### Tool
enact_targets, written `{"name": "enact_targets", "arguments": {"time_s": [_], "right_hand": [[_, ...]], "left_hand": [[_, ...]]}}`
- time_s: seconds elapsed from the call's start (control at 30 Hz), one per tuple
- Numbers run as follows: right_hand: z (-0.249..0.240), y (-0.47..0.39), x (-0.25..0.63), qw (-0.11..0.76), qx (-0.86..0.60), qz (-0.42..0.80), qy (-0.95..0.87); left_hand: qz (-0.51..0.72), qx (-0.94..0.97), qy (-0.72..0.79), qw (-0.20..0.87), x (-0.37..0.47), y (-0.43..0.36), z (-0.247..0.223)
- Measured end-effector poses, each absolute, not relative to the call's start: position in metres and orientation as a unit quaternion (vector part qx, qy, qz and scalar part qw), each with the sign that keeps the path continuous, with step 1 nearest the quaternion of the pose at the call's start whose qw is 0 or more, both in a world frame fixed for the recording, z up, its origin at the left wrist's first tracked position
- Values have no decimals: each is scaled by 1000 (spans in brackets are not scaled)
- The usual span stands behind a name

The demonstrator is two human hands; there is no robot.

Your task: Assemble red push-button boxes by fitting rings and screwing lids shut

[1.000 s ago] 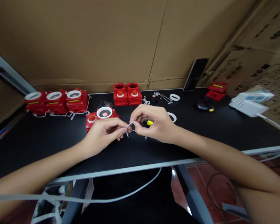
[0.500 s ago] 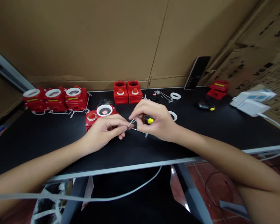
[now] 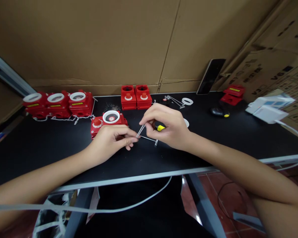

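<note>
A thin pale cord (image 3: 140, 131), seemingly doubled, runs between the fingertips of both hands. My left hand (image 3: 111, 142) pinches its lower end between thumb and fingers. My right hand (image 3: 167, 127) pinches the upper end from the right. A slim metal rod with a short crosswise head, like a small hammer (image 3: 149, 138), extends right from my left fingertips; whether they grip it is hidden. Behind my left hand lies a red box (image 3: 96, 123) with a red button and a white ring (image 3: 111, 117). A yellow-and-black handle (image 3: 161, 128) shows partly behind my right fingers.
Three red boxes (image 3: 80, 107) with white rings and cords stand at left. Two red boxes (image 3: 136, 102) stand at the back. Loose rods (image 3: 176, 101), a white ring (image 3: 187, 101), a phone (image 3: 211, 76), a black-and-yellow tool (image 3: 218, 112) and a white adapter (image 3: 269, 114) are rightward.
My right hand has risen slightly, and the cord between the fingertips shows more length. My left hand has shifted slightly, and more of the metal rod is visible.
</note>
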State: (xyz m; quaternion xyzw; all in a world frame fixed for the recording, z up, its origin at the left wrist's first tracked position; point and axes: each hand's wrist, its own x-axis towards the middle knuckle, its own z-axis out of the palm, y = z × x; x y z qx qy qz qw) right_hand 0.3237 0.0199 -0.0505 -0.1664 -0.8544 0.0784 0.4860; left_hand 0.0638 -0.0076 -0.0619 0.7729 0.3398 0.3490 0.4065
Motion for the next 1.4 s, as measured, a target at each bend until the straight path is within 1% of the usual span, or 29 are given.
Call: {"name": "enact_targets", "arguments": {"time_s": [0.13,0.3,0.47,0.67,0.8,0.9,1.07,1.2,1.3,1.4], "right_hand": [[-52,25,325,488,-181,68,-851],[-61,33,325,477,-212,103,-847],[-73,38,324,435,-215,128,-865],[-78,28,319,393,-172,98,-898],[-75,19,319,372,-165,42,-912],[-71,13,321,358,-154,-32,-920],[-63,8,326,303,-122,-144,-934],[-58,10,329,309,-94,-224,-919],[-60,13,329,331,-97,-191,-919],[-64,13,325,378,-111,-69,-917]], "left_hand": [[345,805,324,358,63,-9,-58],[342,828,310,320,61,-11,-58],[379,818,323,287,57,-10,-57],[423,790,349,274,59,-9,-55],[431,774,375,273,61,-10,-56],[429,772,381,274,62,-11,-56],[407,791,364,274,63,-14,-56],[366,823,325,288,63,-13,-55],[349,842,304,276,63,-10,-55],[355,858,290,231,62,-7,-55]]}}
